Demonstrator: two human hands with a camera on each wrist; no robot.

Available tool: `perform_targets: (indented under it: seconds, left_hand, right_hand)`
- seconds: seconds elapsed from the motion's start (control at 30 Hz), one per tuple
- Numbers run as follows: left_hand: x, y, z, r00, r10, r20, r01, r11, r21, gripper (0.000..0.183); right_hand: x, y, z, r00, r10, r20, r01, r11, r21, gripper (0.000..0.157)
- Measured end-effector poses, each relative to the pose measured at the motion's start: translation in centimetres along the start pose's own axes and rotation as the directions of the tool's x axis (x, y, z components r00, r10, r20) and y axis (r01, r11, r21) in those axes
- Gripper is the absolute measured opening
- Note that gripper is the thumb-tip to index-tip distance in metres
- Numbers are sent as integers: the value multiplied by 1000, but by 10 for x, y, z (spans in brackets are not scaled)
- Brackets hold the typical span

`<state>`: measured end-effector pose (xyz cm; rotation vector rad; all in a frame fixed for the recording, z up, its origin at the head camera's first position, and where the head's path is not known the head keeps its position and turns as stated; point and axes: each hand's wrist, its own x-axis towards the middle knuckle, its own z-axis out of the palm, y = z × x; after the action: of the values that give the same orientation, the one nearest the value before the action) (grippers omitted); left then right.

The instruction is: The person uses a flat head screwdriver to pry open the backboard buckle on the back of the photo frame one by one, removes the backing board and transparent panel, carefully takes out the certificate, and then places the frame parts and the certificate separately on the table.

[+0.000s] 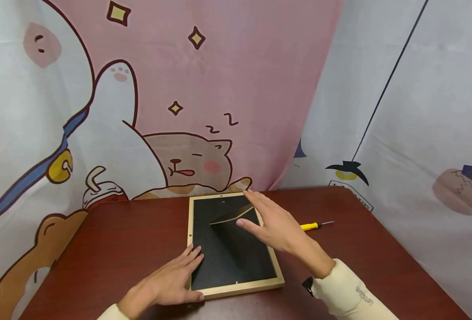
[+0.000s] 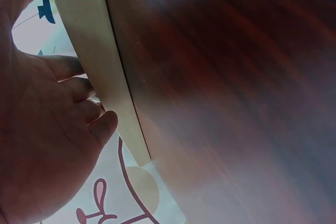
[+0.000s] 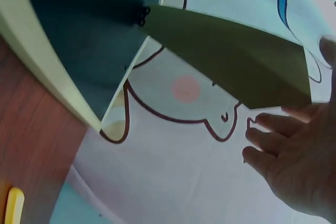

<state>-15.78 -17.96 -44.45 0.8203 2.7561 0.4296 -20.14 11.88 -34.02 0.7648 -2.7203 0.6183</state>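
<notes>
A picture frame with a pale wooden border (image 1: 256, 286) lies back side up on the table. Its black backing board (image 1: 236, 266) faces me, and a flat stand leg (image 3: 231, 56) tilts up from it on a small dark hinge. My left hand (image 1: 168, 280) rests at the frame's near left corner, fingers stretched over the left border and thumb at the front edge. Over the right side of the frame is my right hand (image 1: 278, 224), fingers extended and thumb apart. In the right wrist view its fingertips are right at the leg's free end.
A yellow-handled screwdriver (image 1: 310, 226) lies on the dark red wooden table (image 1: 140, 240), to the right of the frame and partly behind my right hand. A cartoon-printed curtain (image 1: 260, 89) hangs behind the table and along its sides.
</notes>
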Motion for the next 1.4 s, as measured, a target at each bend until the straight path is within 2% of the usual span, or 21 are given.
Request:
perform_targets:
  seconds: [0.23,0.43,1.03,1.2,1.4]
  left_hand:
    - [1,-2,1,1000,5,-9,-5,1000,10,98]
    - [0,-1,1,1000,7,-7,-7,1000,6,98]
    - [-2,0,1,1000,13,-24,-12,1000,8,98]
    - [-2,-1,1,1000,15,-22,-15,1000,9,98]
    - [-1,-2,2,1000,21,-22,-21,1000,13,98]
  right_hand:
    - [-2,-6,4,994,105,-23,-105,994,27,62]
    - [-9,-4,5,991,136,-15,-135,987,84,51]
    - [-48,21,19,982,152,112,-170,971,171,57]
    - [-59,28,26,986,119,121,-138,977,164,56]
    - [-71,36,37,984,124,130,-142,980,141,53]
